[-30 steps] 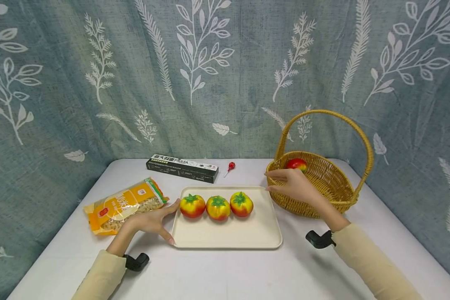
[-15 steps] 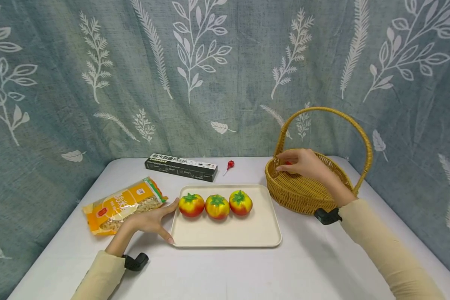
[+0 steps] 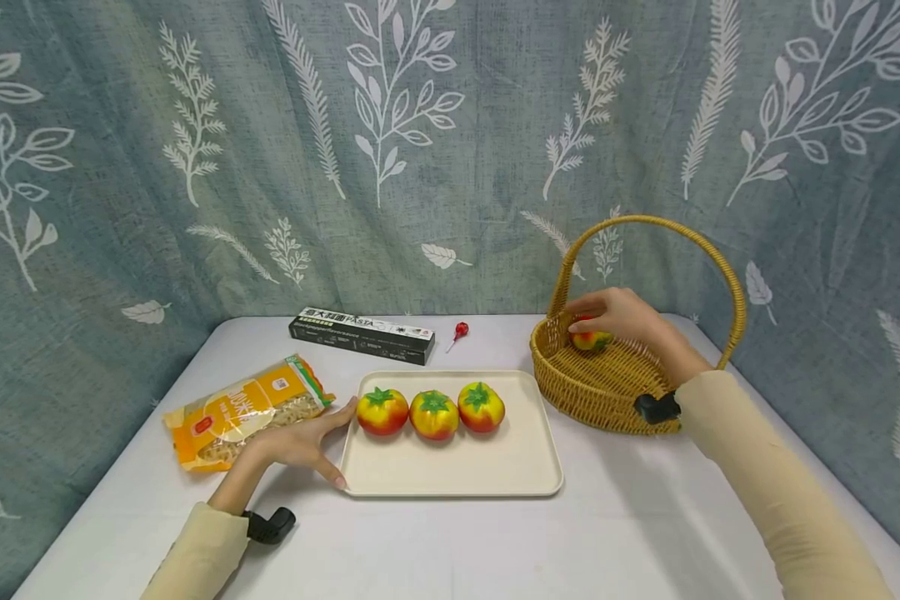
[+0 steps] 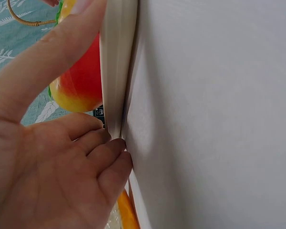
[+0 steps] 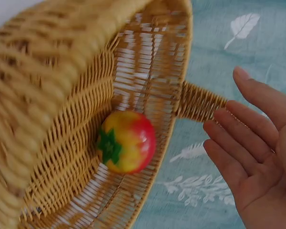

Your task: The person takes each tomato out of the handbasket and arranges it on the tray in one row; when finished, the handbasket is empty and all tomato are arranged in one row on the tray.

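Note:
A tomato-like toy fruit [image 5: 127,142], red and yellow with a green star-shaped top, lies inside the woven basket [image 3: 607,408]. My right hand [image 3: 626,321] is over the basket beneath its handle, covering part of that fruit in the head view. In the right wrist view the right hand [image 5: 257,157] has its fingers extended, apart from the fruit. On the cream tray [image 3: 457,475] three similar fruits [image 3: 434,415] stand in a row. Thumb and fingers of my left hand [image 3: 300,442] are spread along the tray's left side and touch its rim [image 4: 118,67].
An orange bag of pasta [image 3: 247,412] lies behind and left of my left hand. At the back of the white table stand a black pasta box [image 3: 362,335] and a red lollipop [image 3: 461,330]. A patterned curtain [image 3: 435,208] hangs behind. The basket's tall handle [image 3: 648,220] arches over it.
My right hand has moved from the basket's near-left rim back and right, over the inside. The fruit in the basket now shows more yellow. The left hand and tray stay put.

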Demonstrator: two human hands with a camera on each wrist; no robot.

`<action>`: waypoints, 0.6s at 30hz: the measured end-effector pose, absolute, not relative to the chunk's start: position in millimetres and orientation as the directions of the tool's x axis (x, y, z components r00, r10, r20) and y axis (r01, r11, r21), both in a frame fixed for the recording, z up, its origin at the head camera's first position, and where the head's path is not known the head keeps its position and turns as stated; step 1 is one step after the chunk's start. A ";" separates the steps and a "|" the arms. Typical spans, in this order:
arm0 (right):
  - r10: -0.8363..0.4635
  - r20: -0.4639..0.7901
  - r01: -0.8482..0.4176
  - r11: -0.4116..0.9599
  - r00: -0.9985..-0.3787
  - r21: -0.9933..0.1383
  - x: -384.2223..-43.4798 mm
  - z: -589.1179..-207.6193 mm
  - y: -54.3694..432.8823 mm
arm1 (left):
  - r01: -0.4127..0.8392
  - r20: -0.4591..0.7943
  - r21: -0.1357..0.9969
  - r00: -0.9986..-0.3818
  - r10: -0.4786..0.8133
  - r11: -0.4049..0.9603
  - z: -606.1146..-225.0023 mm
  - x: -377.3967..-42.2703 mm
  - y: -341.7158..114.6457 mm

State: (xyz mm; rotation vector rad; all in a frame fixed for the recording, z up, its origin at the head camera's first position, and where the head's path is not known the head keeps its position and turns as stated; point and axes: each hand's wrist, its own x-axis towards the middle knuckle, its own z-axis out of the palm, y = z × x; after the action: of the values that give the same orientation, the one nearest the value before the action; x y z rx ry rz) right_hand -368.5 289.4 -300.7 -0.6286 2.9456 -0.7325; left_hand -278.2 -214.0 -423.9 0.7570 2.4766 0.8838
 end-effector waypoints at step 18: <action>-0.388 -0.108 -0.329 0.875 -0.915 -0.355 -393.3 -308.3 315.7 | 0.328 -0.196 0.677 -0.783 0.591 0.659 -421.7 -277.4 -214.0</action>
State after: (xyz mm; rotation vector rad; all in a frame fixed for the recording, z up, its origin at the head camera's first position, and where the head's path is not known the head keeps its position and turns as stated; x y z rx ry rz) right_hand -393.3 315.7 -308.3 -0.5531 2.8701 -0.4981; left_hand -277.4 -214.0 -421.7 0.7223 2.4759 0.8970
